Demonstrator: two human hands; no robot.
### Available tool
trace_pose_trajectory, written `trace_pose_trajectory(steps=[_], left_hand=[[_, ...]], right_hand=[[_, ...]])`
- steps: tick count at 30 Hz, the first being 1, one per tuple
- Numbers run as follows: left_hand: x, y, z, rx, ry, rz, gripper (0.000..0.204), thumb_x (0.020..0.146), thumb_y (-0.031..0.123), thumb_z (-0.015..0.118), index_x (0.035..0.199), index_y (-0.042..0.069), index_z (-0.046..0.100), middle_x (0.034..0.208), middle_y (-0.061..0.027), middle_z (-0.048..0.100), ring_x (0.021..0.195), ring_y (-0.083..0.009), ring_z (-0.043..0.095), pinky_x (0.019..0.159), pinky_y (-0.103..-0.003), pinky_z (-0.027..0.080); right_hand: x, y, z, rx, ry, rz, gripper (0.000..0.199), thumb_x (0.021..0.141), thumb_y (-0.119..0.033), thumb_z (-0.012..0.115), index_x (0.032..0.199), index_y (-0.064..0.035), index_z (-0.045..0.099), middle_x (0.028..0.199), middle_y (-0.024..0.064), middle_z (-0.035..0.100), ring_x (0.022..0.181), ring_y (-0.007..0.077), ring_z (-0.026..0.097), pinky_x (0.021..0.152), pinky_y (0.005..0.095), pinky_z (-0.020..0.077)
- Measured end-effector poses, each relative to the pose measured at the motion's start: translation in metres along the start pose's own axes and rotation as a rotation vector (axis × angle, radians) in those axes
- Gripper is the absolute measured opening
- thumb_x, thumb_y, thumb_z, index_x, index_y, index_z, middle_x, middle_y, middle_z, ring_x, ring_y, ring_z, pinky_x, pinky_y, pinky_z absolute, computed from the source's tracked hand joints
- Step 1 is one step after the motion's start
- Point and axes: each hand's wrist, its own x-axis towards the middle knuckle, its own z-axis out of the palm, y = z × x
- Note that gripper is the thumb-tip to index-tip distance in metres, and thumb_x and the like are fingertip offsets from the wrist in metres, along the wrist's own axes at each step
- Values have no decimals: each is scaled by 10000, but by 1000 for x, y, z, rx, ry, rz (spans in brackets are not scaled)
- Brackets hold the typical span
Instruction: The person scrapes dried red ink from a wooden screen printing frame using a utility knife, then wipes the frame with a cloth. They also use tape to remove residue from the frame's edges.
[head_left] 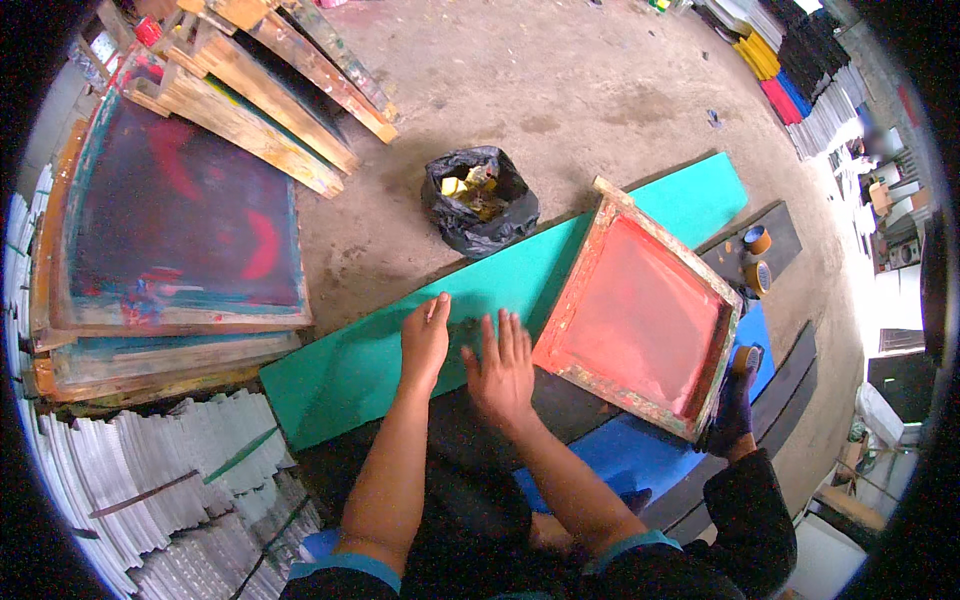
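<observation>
My left hand (425, 345) is held side-on above the green board (370, 370), its thumb up and fingers stretched out, some of them hidden. Just to its right my right hand (500, 372) is spread, back upward, slightly blurred, over the board's near edge. Neither hand shows anything in it, and a small gap separates them. Right of my right hand, a wooden screen-printing frame (650, 315) with reddish mesh lies tilted across the green board and a blue board (635, 450).
A black plastic bag (480, 235) with yellowish scraps stands beyond the green board. Stained screen frames (185, 220) and wooden frames (260, 95) lie left, above stacked grey sheets (160, 490). Tape rolls (758, 278) sit right, near my dark-covered foot (728, 425).
</observation>
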Motion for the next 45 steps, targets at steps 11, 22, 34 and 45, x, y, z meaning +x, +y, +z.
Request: trace_pose_trajectory(steps=[11, 22, 34, 45], left_hand=[[1, -1, 5, -80, -24, -58, 487, 976, 474, 591, 843, 6, 607, 817, -41, 567, 807, -150, 508, 758, -319, 418], [-3, 6, 1, 23, -35, -18, 519, 991, 470, 542, 1131, -11, 677, 1090, -145, 706, 987, -248, 658, 885, -374, 480], [-12, 29, -1, 172, -21, -20, 523, 1016, 428, 533, 1121, -67, 668, 1070, -228, 708, 990, -285, 677, 862, -388, 504], [-4, 24, -7, 57, 36, -88, 566, 1020, 470, 488, 1099, -69, 641, 1022, -189, 683, 949, -303, 651, 859, -401, 497]], right_hand=[[74, 62, 7, -407, -14, 303, 848, 975, -628, 398, 1498, 39, 355, 1522, 251, 400, 1504, 411, 171, 1195, 609, 81], [29, 18, 10, 67, -1, 16, 729, 949, -511, 562, 1432, 23, 447, 1450, 240, 483, 1390, 433, 397, 1130, 624, 267], [-18, -11, 27, -60, -85, 77, 839, 961, -558, 501, 1506, 51, 310, 1579, 247, 299, 1471, 398, 289, 1157, 574, 262], [-2, -14, 47, -45, -6, 41, 790, 991, -586, 396, 1519, -2, 330, 1590, 206, 312, 1469, 386, 300, 1164, 544, 280]])
